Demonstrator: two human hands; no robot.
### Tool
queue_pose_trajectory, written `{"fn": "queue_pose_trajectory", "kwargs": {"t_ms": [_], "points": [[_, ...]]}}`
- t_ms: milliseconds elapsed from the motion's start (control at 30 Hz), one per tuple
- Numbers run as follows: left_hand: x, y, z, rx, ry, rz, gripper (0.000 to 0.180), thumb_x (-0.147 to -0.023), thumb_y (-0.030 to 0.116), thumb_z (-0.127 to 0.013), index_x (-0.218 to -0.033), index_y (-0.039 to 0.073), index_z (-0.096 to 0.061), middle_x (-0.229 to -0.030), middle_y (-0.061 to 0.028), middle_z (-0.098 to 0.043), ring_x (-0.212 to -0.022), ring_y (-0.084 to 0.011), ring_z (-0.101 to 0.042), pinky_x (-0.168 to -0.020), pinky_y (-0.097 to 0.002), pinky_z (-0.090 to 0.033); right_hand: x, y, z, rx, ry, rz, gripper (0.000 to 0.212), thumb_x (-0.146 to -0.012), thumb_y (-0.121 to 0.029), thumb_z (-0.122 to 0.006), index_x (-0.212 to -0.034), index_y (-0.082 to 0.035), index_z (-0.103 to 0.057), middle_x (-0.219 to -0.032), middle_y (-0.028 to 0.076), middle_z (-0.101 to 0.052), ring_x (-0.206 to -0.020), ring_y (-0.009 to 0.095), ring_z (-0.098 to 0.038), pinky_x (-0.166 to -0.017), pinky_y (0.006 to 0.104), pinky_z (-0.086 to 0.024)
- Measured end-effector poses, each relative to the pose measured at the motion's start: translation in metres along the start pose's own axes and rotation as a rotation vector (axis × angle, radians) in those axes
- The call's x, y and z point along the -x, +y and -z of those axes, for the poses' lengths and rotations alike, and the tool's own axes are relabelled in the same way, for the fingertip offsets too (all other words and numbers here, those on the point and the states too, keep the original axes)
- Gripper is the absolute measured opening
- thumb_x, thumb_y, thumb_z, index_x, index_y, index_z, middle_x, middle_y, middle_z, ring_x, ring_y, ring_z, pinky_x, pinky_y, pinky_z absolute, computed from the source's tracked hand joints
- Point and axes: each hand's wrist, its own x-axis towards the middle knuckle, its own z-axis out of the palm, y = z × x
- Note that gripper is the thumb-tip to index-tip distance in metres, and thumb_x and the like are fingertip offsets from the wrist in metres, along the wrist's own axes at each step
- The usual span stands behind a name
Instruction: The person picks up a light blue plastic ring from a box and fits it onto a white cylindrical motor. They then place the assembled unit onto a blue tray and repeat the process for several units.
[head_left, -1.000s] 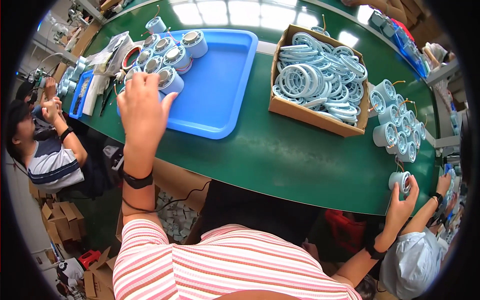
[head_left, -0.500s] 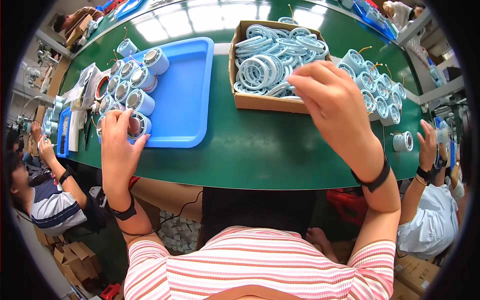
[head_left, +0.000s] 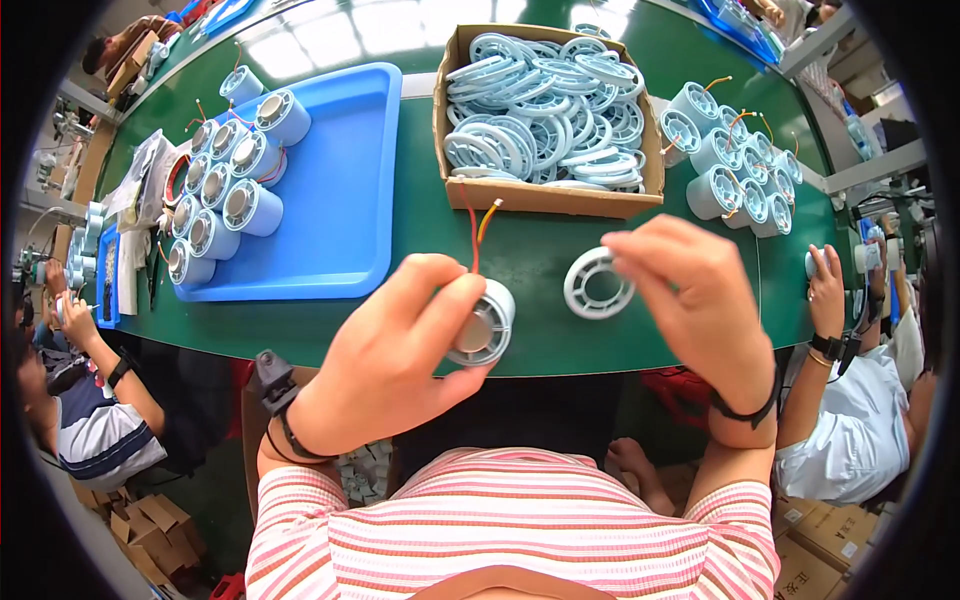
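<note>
My left hand (head_left: 385,350) is closed round a light-blue cylindrical motor (head_left: 497,322) just above the table's front edge. A silvery round core shows in its end face, and a red and a yellow wire stick up from it. To the right, my right hand (head_left: 695,300) pinches a light-blue spoked plastic ring (head_left: 574,290) by its edge. The ring and the motor are apart. Similar rings (head_left: 545,115) fill an open cardboard box (head_left: 560,200) beyond my hands. More such motors (head_left: 240,210) stand grouped at the left side of a blue tray (head_left: 340,200).
Another cluster of wired motors (head_left: 720,150) stands on the green table (head_left: 420,220), right of the box. Plastic bags (head_left: 140,180) and a roll of red tape (head_left: 177,180) lie left of the tray. People work close by on both sides.
My left hand has lifted a motor off the tray and carried it right, in front of me. My right hand has come back from the box toward me and now holds a ring.
</note>
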Motion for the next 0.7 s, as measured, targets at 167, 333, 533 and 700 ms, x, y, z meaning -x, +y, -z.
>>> {"fn": "queue_pose_trajectory", "kwargs": {"t_ms": [167, 333, 533, 700], "points": [[-0.013, 0.006, -0.023, -0.148, -0.181, 0.094, 0.074, -0.064, 0.009, -0.091, -0.13, 0.003, -0.059, -0.12, -0.0143, -0.061, -0.105, -0.0326, -0.064, -0.092, -0.0422, -0.053, 0.043, 0.025, -0.031, 0.147, -0.036, -0.103, 0.03, -0.089, -0.002, -0.074, -0.119, 0.002, -0.07, -0.112, 0.017, -0.069, -0.093, 0.031, -0.067, -0.08, 0.035, -0.054], [-0.031, 0.007, -0.005, -0.329, -0.238, -0.006, 0.072, -0.068, 0.012, -0.09, -0.132, 0.005, -0.057, -0.121, -0.0133, -0.059, -0.105, -0.0332, -0.064, -0.097, -0.0428, -0.051, 0.06, 0.036, -0.035, 0.158, -0.056, -0.046, 0.044, -0.085, -0.004, -0.077, -0.128, 0.0, -0.065, -0.136, 0.017, -0.059, -0.121, 0.036, -0.058, -0.099, 0.042, -0.049], [-0.026, -0.011, -0.005, -0.27, -0.365, -0.071, 0.078, -0.069, 0.009, -0.09, -0.138, 0.007, -0.054, -0.131, -0.0142, -0.055, -0.112, -0.0336, -0.063, -0.101, -0.0377, -0.051, 0.069, 0.042, -0.036, 0.142, -0.036, -0.153, 0.052, -0.081, -0.006, -0.08, -0.13, -0.003, -0.064, -0.149, 0.016, -0.054, -0.137, 0.039, -0.047, -0.113, 0.0484, -0.039], [-0.021, 0.001, -0.021, 0.176, -0.424, 0.381, 0.083, -0.076, 0.0, -0.085, -0.149, 0.007, -0.046, -0.137, -0.0127, -0.055, -0.118, -0.0251, -0.064, -0.098, -0.0321, -0.054, 0.065, 0.042, -0.029, -0.02, -0.087, -0.058, 0.056, -0.079, -0.007, -0.083, -0.131, -0.004, -0.064, -0.152, 0.017, -0.051, -0.138, 0.039, -0.047, -0.115, 0.0472, -0.037]]}}
